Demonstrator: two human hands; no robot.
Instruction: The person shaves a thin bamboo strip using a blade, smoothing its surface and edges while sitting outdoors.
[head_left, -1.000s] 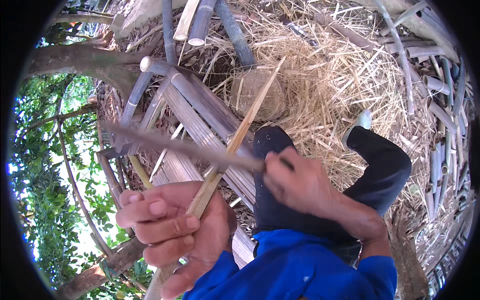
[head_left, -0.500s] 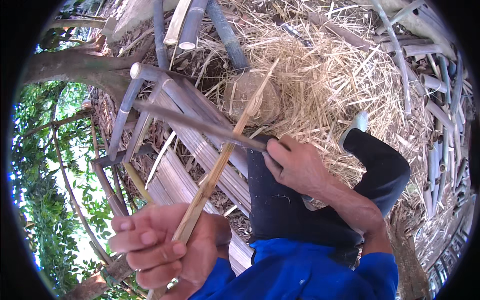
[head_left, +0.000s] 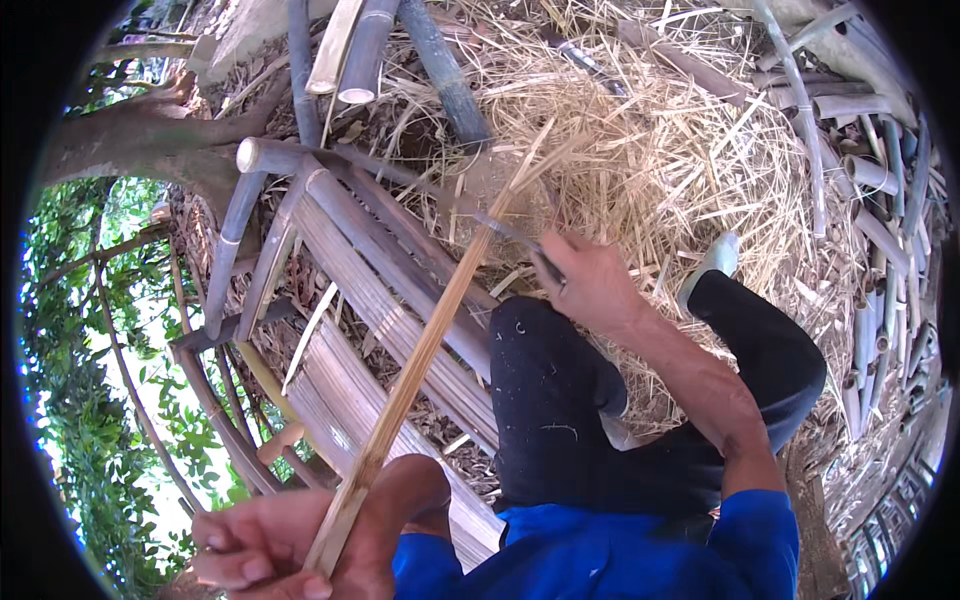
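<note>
My left hand (head_left: 300, 540) grips the near end of a long thin bamboo strip (head_left: 420, 350) that slants up and away toward the straw. My right hand (head_left: 590, 280) holds the handle of a long dark knife (head_left: 420, 185), whose blade lies across the far part of the strip near its tip. Both hands are above my knees in black trousers (head_left: 560, 410). A blue shirt hem (head_left: 600, 550) shows at the bottom.
A low bench of split bamboo slats (head_left: 360, 300) stands to my left. Dry straw and shavings (head_left: 650, 150) cover the ground ahead. Cut bamboo poles (head_left: 360, 50) lie at the top and along the right (head_left: 880, 300). A tree trunk (head_left: 130, 140) and foliage (head_left: 90, 400) are at left.
The right hand has pushed the knife farther out along the strip, away from me. The left hand with the strip's near end has dropped lower in view.
</note>
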